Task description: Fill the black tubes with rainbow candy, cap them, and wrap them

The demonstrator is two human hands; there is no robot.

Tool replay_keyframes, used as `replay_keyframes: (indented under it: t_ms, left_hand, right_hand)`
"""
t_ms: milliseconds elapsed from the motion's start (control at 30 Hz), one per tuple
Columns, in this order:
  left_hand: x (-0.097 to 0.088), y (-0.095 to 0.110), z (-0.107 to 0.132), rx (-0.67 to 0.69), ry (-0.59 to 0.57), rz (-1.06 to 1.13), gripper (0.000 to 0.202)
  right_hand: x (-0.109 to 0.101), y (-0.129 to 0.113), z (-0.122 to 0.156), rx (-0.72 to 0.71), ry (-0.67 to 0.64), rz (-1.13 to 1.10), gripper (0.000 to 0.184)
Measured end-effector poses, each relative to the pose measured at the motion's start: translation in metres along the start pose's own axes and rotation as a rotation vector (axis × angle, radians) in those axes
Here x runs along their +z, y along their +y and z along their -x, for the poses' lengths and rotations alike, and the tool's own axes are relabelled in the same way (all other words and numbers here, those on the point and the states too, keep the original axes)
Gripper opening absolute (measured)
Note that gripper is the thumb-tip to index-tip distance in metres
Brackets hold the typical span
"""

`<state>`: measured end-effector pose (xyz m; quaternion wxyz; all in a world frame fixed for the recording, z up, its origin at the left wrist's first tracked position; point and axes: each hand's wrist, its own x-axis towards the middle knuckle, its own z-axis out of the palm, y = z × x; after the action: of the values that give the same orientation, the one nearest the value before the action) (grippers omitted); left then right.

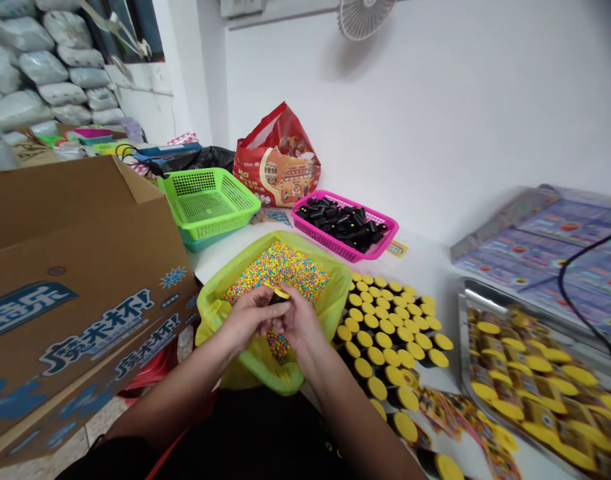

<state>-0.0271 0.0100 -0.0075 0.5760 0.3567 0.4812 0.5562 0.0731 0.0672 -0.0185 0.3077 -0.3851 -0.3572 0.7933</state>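
Observation:
Over a basin (338,313) lined with a yellow-green bag, my two hands meet around a small black container with a yellow lid (281,292). My left hand (255,310) is closed on its dark body, which the fingers partly hide. Against the lid side, the fingers of my right hand (301,319) grip the same container. Small multicoloured candy balls (280,260) fill the basin below. Just right of the basin stand many black containers with yellow lids (383,340), grouped close together on the white table.
A pink basket (353,257) holds black containers without visible lids. Left of it are a green basket (210,230) and a red bag (275,180). A large cardboard box (100,293) flanks my left arm. On the right, a metal tray (466,373) carries wrapped yellow-lidded containers; printed strips (450,413) lie nearby.

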Motion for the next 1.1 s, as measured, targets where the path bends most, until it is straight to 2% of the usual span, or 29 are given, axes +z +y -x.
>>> replay_keyframes:
  t_ms: [100,167,233,367,467,600,733,800,867,967,1100]
  left_hand:
    - [-0.002,-0.001,-0.001,0.018,0.023,0.017,0.049]
    - [-0.006,-0.002,-0.001,0.031,0.051,0.048,0.046]
    - [-0.010,-0.002,0.000,0.048,0.057,0.081,0.041]
    - [-0.018,0.002,0.002,0.056,0.028,0.200,0.035]
    - [-0.018,0.005,0.005,0.026,0.030,0.282,0.040]
    - [-0.011,0.004,0.010,0.065,0.090,0.290,0.040]
    - [-0.010,0.002,0.017,0.240,0.135,0.189,0.039]
    - [-0.015,0.001,0.018,0.292,0.073,0.094,0.043]
    - [-0.019,-0.002,0.017,0.287,-0.013,0.038,0.044]
    - [-0.023,-0.005,0.015,0.271,-0.070,0.091,0.040]
    - [-0.023,-0.005,0.014,0.244,-0.134,0.173,0.036]
  right_hand:
    - [-0.003,0.005,0.001,-0.135,0.073,0.065,0.041]
    - [-0.009,0.005,0.006,-0.345,0.114,0.190,0.035]
    - [-0.016,0.003,0.012,-0.619,0.112,0.427,0.027]
    - [-0.024,-0.006,0.023,-1.099,0.042,0.962,0.044]
    - [-0.019,-0.009,0.027,-1.306,0.026,1.110,0.046]
    - [-0.011,-0.005,0.026,-1.441,0.093,1.188,0.047]
    - [-0.012,-0.003,0.020,-1.513,0.192,1.154,0.040]
    - [-0.014,-0.003,0.019,-1.495,0.168,1.118,0.039]
    - [-0.015,-0.004,0.019,-1.468,0.129,1.098,0.039]
    - [-0.016,-0.004,0.020,-1.454,0.117,1.100,0.040]
    - [-0.014,-0.004,0.025,-1.533,0.148,1.160,0.038]
